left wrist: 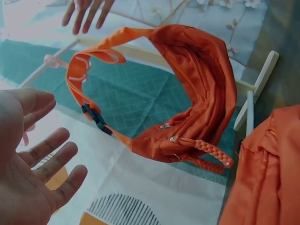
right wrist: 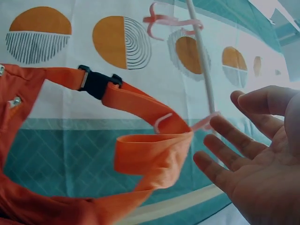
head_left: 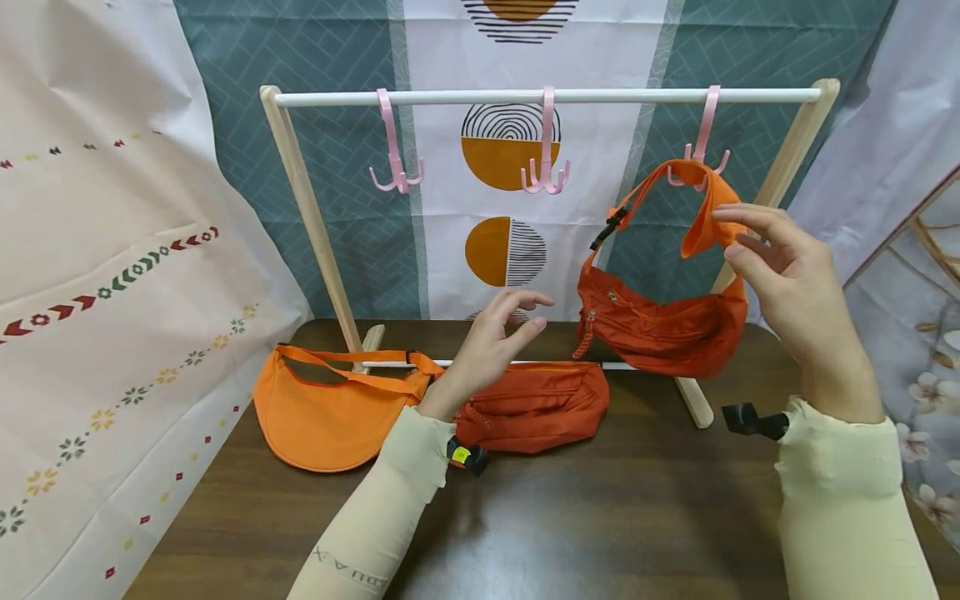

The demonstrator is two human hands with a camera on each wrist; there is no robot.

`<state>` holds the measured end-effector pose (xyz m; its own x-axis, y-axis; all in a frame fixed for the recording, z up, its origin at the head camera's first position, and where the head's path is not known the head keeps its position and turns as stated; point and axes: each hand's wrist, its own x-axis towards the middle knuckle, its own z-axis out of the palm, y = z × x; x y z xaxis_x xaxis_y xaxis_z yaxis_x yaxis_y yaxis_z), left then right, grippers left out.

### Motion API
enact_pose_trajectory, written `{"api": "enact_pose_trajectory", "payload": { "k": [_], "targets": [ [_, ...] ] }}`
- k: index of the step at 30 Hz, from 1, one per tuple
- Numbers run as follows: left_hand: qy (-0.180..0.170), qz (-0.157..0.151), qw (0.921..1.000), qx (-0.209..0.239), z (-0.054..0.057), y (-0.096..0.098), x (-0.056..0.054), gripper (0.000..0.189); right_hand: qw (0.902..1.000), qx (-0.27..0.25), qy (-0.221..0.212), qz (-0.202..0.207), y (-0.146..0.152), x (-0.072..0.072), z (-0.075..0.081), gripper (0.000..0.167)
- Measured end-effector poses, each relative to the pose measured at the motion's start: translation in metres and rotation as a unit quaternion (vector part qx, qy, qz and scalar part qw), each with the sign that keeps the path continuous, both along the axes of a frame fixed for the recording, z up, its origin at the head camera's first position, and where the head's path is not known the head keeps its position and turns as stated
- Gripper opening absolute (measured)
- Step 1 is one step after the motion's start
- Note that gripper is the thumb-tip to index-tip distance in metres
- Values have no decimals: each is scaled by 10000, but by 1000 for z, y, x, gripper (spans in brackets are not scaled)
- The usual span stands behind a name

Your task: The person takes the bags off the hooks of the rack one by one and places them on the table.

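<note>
A red-orange waist bag (head_left: 663,325) hangs by its orange strap (head_left: 716,196) from the right pink hook (head_left: 705,125). Its black buckle (right wrist: 99,83) shows on the strap in the right wrist view. My right hand (head_left: 798,275) is beside the strap, fingers loosely bent; the right wrist view has a gap between fingertips and strap. Left of the hanging bag, my left hand (head_left: 491,346) hovers with relaxed, spread fingers and holds nothing. Below it on the table lies a second red-orange waist bag (head_left: 540,408), partly hidden by my left wrist. An orange bag (head_left: 318,421) lies further left.
A wooden rack with a white rail (head_left: 472,97) stands at the back of the brown table (head_left: 600,517). Two more pink hooks, one at left (head_left: 393,146) and a middle hook (head_left: 547,146), hang from it. Patterned cloth (head_left: 112,292) closes off the left, back and right sides.
</note>
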<state>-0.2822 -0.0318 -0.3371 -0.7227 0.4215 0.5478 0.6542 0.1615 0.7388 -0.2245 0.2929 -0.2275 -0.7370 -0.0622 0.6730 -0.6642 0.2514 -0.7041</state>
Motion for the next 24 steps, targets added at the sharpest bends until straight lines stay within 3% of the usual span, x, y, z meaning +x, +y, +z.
{"api": "enact_pose_trajectory", "payload": {
  "k": [4,10,15,24],
  "targets": [
    [22,-10,10000,-12,6,4,-2,27,9997,145,47,-180,1,1,10,38],
    [108,-149,9998,-42,12,14,-5,28,9903,877,-92,-1074,5,-1,24,42],
    [240,-162,9994,-164,18,20,-7,28,9855,957,-181,-1390,8,-9,32,44],
    [616,71,9970,-459,24,30,-13,28,9805,538,792,-1716,3,-35,64,40]
  ]
}}
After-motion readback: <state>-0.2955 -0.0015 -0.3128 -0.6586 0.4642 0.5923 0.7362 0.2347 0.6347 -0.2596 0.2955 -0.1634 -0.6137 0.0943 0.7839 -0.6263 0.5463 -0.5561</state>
